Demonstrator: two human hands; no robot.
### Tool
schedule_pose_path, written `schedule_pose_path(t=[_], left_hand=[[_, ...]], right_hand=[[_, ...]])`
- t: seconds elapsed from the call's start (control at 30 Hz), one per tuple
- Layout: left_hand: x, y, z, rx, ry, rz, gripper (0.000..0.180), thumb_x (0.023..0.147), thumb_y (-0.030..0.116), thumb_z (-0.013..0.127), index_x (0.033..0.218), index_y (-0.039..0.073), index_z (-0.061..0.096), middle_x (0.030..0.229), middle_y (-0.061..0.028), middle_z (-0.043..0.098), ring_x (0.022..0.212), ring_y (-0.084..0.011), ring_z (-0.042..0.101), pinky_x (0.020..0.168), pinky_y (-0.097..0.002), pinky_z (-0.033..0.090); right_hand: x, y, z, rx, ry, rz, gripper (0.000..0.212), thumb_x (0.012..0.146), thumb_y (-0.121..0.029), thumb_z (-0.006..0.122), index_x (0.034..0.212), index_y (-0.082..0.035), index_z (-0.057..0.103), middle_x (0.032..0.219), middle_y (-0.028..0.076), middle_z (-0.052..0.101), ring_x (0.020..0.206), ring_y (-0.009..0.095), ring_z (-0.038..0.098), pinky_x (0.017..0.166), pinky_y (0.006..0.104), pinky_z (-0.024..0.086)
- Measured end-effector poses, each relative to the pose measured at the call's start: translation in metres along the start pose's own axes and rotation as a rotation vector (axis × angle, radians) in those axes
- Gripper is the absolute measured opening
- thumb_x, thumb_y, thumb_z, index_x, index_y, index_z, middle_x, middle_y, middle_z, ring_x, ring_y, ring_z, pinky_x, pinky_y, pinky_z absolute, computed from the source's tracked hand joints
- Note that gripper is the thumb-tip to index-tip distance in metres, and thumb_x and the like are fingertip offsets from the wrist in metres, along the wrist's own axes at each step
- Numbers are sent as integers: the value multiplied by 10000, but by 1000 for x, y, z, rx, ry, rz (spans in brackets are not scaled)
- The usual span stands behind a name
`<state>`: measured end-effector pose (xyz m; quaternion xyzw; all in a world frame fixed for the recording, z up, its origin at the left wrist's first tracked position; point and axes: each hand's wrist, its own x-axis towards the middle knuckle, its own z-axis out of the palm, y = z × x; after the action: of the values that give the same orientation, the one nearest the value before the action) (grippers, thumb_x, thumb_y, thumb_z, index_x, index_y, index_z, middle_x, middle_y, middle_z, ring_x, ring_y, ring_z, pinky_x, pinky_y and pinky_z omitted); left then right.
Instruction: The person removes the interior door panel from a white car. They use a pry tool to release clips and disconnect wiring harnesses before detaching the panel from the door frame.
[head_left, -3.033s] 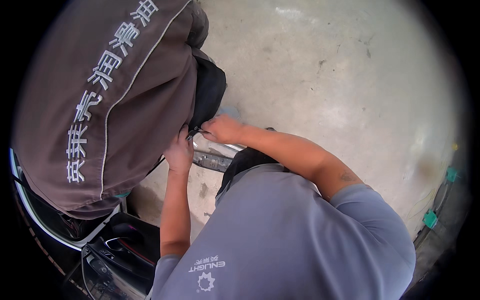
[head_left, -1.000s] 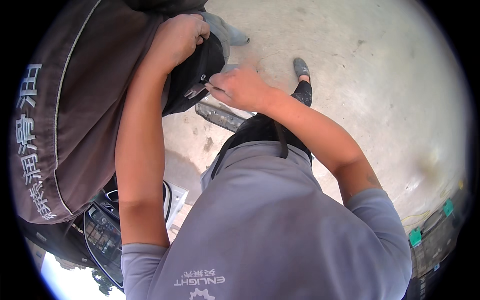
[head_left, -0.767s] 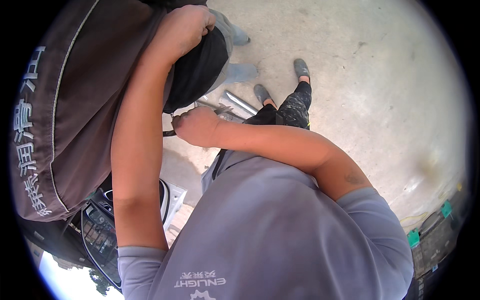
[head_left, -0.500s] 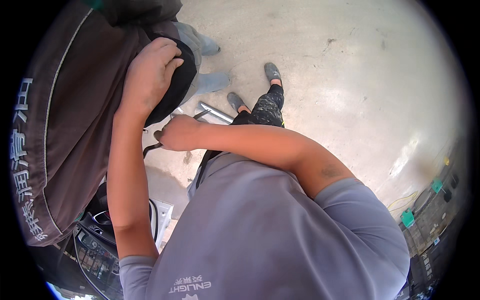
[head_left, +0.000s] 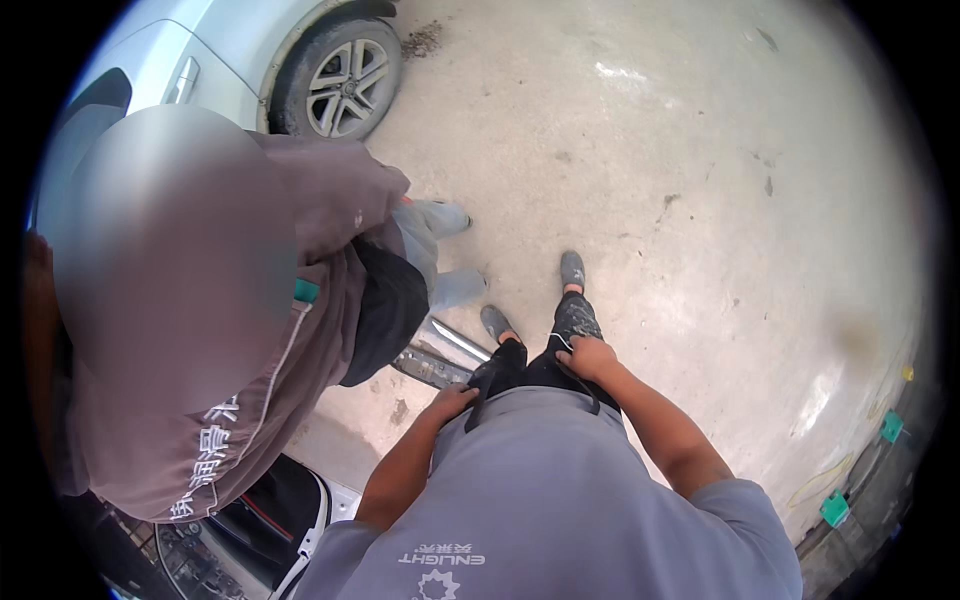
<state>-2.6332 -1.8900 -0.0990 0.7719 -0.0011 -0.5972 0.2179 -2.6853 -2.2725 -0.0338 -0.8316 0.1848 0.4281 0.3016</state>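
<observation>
My left hand [head_left: 455,400] is at the left hip of my black trousers [head_left: 506,366], its fingers curled in; what they grip, if anything, is hidden. Over the right thigh, my right hand [head_left: 592,358] has its fingers closed, with a thin white cord [head_left: 560,341] showing at the fingertips. On my left a co-worker in a brown jacket [head_left: 325,205] bends forward, a black cloth or garment [head_left: 385,305] hanging at the waist. Neither of my hands touches the co-worker now.
A pale car [head_left: 215,55] with a dusty wheel [head_left: 345,85] stands at the far left. Long dark and silver strips [head_left: 432,366] lie on the concrete floor [head_left: 640,150] by my feet. An opened vehicle part [head_left: 290,520] is at lower left. Green boxes [head_left: 834,509] line the right edge.
Both hands have left the co-worker's side and come back to my trousers. The dark, bent strip by my right hand is out of sight. The view has shifted, bringing the car and wheel in.
</observation>
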Motion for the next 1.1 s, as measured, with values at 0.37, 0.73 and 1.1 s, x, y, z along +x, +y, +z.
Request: schedule_pose_path(t=[0.37,0.73,1.1], left_hand=[[36,225,-41,-77,317,285,430,885,402,668,1021,-1,727,991,-212,730,960,-364,701,858,-439,533],[117,323,-107,-215,464,215,579,915,424,670,1314,7,613,1290,-235,632,1248,-355,583,1054,-448,464],[289,474,-253,-39,181,317,533,850,484,699,1122,27,723,1111,-233,723,1055,-384,690,905,-458,533]], right_hand=[[38,182,-168,403,-387,175,279,887,-214,631,734,18,643,581,115,597,545,266,611,486,393,451],[170,104,-328,96,-298,-342,340,875,-253,633,726,52,648,625,236,604,584,345,612,571,452,473],[300,70,-564,-98,183,-101,347,830,-319,662,826,21,729,810,303,676,805,458,685,728,503,531]])
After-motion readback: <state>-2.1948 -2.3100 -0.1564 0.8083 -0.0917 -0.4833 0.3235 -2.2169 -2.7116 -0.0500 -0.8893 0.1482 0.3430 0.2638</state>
